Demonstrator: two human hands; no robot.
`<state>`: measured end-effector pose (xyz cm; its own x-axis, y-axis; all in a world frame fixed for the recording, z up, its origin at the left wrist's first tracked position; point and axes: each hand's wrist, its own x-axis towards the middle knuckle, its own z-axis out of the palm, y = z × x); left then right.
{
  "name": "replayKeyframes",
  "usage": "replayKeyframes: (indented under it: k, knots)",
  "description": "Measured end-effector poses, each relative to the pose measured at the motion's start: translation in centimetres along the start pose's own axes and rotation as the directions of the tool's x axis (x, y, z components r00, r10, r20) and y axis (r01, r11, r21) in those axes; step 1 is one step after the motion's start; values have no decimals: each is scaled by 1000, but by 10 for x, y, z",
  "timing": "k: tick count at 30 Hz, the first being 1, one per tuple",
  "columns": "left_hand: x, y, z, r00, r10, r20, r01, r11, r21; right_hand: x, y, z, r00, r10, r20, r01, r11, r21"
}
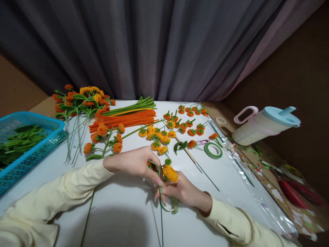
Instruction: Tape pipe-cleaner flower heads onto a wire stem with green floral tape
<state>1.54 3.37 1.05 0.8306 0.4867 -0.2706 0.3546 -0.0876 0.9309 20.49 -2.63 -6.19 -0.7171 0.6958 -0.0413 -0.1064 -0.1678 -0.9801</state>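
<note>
My left hand (137, 163) is closed, its thumb and fingertips pinching a thin green stem (161, 219) just below a yellow fuzzy flower (170, 173). My right hand (183, 189) meets it there, also closed around the stem, with the flower leaning above its fingers. A small green bud (168, 161) tops the spray, and an orange bloom shows partly behind my left fingers. Under my right fingers hangs a roll of green tape (175, 205), mostly covered by the hand. From the grip the stem runs down toward the near table edge.
Finished orange flower stems (104, 144) lie left. Behind are orange pipe cleaners (125, 120), green ones (144, 103) and loose yellow blooms (158, 135). A blue basket (55, 137) stands left. Rightward are another green tape roll (213, 156), a tumbler (257, 128) and red-handled pliers (291, 193).
</note>
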Motion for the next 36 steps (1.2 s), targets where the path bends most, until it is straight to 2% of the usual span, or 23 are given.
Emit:
replayKeyframes:
  k: [7, 12, 17, 20, 22, 23, 25, 27, 28, 31, 32, 34, 36]
  knots:
    - [2, 3, 1, 999, 45, 27, -45, 999, -6, 1, -6, 0, 999, -35, 11, 36, 996, -81]
    - [3, 1, 1, 988, 148, 46, -149, 989, 18, 1, -7, 2, 999, -30, 12, 30, 999, -22]
    - [7, -3, -1, 976, 218, -15, -216, 974, 67, -1, -9, 2, 999, -14, -35, 14, 1000, -1]
    - [9, -4, -5, 957, 278, -80, -259, 946, 196, -1, -15, 0, 997, -7, -81, 9, 1000, 21]
    - [8, -3, -10, 929, 312, -199, -237, 915, 327, -1, -20, -2, 988, -22, -154, 24, 1000, 9]
    - [6, -3, -11, 902, 322, -289, -199, 901, 385, -1, -24, -3, 980, -31, -197, 31, 1000, -6]
    - [0, -1, -13, 808, 329, -490, -85, 887, 455, -1, -32, -4, 961, -54, -271, 44, 998, -44]
    - [-8, 2, -11, 714, 307, -629, 21, 889, 458, 0, -38, -3, 942, -76, -327, 51, 995, -86]
    - [-12, 3, -9, 710, 279, -647, 45, 898, 437, 0, -41, -1, 934, -84, -348, 51, 993, -103]
    - [-18, 3, 5, 822, 187, -537, -6, 947, 321, 3, -43, 6, 918, -85, -386, 26, 987, -156]
    - [-17, 2, 11, 840, 178, -513, -30, 958, 284, 5, -42, 8, 917, -77, -392, 5, 984, -181]
    - [-13, -4, 22, 850, 169, -498, -64, 973, 221, 8, -39, 14, 916, -47, -399, -48, 973, -225]
    - [-6, -11, 31, 832, 120, -541, -83, 992, 92, 10, -36, 18, 915, -5, -403, -104, 963, -248]
